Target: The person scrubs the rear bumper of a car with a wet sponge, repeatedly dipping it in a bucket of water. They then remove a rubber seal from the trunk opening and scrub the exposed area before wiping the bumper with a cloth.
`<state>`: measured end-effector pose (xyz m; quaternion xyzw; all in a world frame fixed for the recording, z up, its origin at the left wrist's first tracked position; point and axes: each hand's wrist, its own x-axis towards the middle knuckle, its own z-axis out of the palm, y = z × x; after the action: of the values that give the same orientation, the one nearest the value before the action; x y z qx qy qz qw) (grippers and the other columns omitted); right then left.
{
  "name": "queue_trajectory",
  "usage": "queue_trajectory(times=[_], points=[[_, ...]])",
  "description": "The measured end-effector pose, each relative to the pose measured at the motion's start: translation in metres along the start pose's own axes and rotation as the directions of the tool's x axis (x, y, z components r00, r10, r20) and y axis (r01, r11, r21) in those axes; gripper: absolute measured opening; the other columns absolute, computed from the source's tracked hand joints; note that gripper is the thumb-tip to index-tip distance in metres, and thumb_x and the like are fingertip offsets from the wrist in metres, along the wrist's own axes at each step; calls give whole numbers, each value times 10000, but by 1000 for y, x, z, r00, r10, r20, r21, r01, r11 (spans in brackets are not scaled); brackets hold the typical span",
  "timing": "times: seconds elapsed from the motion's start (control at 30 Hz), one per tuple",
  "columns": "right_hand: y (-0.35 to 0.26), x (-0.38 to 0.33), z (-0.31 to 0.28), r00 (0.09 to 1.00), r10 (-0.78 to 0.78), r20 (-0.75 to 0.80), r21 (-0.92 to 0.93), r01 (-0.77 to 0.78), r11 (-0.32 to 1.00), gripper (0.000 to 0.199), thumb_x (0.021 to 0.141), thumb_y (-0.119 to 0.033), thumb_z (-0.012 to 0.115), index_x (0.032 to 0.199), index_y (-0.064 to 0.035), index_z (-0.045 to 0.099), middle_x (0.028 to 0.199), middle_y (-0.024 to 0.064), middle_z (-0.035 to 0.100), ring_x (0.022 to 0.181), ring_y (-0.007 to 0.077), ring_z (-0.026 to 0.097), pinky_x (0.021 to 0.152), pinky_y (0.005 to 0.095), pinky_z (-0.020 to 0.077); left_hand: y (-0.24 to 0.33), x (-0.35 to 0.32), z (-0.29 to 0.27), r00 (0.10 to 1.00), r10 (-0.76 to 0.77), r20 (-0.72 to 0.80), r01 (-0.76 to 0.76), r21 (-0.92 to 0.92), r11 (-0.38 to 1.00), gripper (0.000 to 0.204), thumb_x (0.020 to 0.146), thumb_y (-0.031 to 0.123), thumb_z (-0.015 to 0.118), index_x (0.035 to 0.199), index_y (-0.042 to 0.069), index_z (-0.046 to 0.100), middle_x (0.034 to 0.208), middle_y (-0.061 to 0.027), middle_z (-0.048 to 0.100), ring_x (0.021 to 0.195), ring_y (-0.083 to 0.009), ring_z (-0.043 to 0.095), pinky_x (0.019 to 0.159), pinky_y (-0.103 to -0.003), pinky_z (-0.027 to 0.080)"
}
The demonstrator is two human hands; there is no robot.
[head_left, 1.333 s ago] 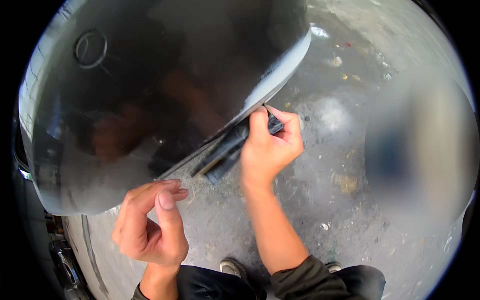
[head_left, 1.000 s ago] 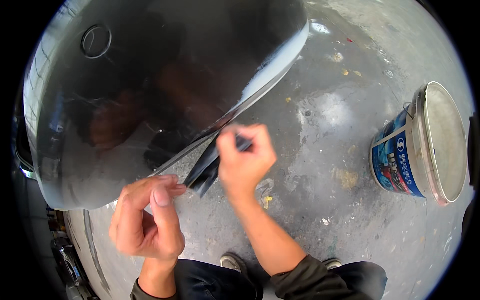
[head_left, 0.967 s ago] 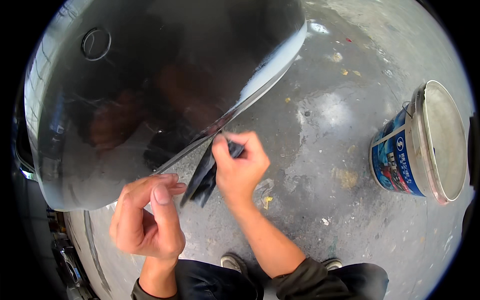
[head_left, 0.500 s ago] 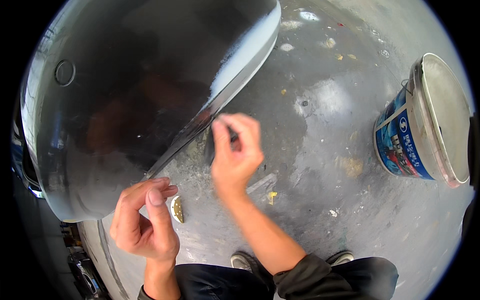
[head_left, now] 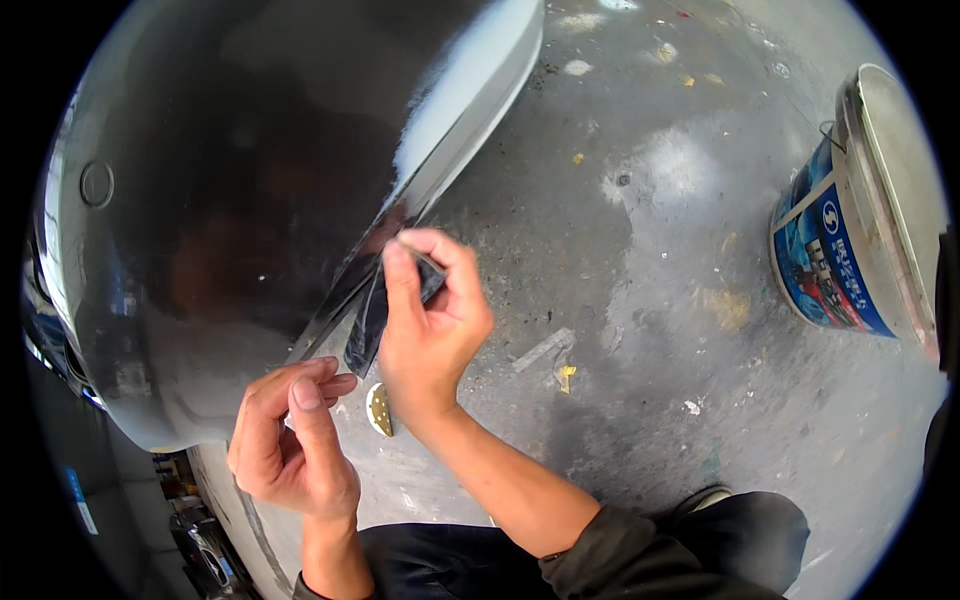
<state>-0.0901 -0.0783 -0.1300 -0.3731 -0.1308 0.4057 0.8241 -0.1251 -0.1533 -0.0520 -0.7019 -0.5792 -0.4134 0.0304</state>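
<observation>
A large glossy black car body panel (head_left: 240,200), likely a bumper, fills the left of the view, with a whitish patch (head_left: 460,80) along its upper right edge. My right hand (head_left: 435,325) pinches a dark folded sheet, apparently sandpaper (head_left: 368,325), between thumb and fingers against the panel's thin lower edge. Part of the sheet sticks out beneath the thumb. My left hand (head_left: 295,435) is near the lower end of that edge, palm turned up, fingers half curled and thumb apart, with nothing visible in it. Whether its fingertips touch the panel I cannot tell.
A half-round gold and white piece with holes (head_left: 379,410), like a folded sanding disc, lies on the stained grey floor (head_left: 640,430). A lidded bucket with a blue label (head_left: 835,250) stands at right. A dark car (head_left: 205,550) shows at lower left.
My right hand has moved down and left along the panel edge with the dark sheet, now seen more plainly. The view has shifted slightly; my left hand keeps its pose.
</observation>
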Motion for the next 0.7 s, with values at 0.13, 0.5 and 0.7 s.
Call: queue_trajectory(times=[0.13, 0.5, 0.7], points=[[2, 28, 4, 992, 93, -80, 80, -87, 993, 89, 914, -38, 671, 993, 2, 666, 900, 57, 633, 843, 124, 595, 767, 272, 476, -5, -3, -5, 999, -21, -28, 21, 17, 1000, 174, 956, 36, 563, 867, -93, 638, 819, -188, 677, 619, -196, 673, 555, -249, 540], [4, 16, 0, 992, 123, -25, 130, -118, 984, 91, 874, -45, 710, 956, -8, 699, 853, 48, 642, 796, 120, 595, 713, 253, 463, 1, -2, 2, 999, -45, -23, 45, -18, 999, 198, 983, 74, 547, 907, -83, 640, 857, -180, 684, 646, -201, 686, 584, -247, 534], [7, -3, -23, 930, 349, 113, 266, -367, 892, 141, 925, -122, 690, 1025, -26, 718, 920, 37, 641, 891, 96, 582, 793, 232, 447, 4, 10, 11, 993, -57, -99, 55, -20, 998, 213, 994, 84, 532, 923, -84, 642, 867, -172, 685, 647, -186, 669, 591, -254, 520]])
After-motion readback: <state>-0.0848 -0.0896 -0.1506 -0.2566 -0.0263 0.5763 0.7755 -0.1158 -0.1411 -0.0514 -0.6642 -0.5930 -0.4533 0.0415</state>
